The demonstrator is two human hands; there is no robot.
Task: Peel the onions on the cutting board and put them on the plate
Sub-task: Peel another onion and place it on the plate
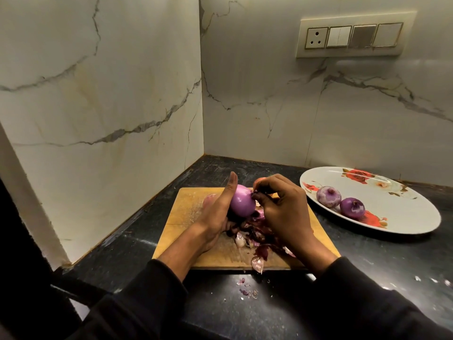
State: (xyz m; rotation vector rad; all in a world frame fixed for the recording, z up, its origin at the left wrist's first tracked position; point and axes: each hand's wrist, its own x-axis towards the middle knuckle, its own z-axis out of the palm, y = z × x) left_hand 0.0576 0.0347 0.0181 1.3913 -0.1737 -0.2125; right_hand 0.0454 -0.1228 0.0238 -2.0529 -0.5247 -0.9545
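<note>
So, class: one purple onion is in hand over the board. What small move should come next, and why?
Probably pull the pinched skin off: the right hand pinches dark peel at the tip of the smooth purple onion, which the left hand holds above the wooden cutting board.

A home kitchen is showing: white veined marble walls (110, 94), black stone countertop (245, 303), cream wall switch panel (353, 36), worn wooden cutting board (186, 204).

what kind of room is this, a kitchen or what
Most likely a home kitchen corner: a dark stone counter set against marble-look walls, a wooden cutting board strewn with onion skins, a flowered plate holding peeled onions, and a wall socket panel.
</note>
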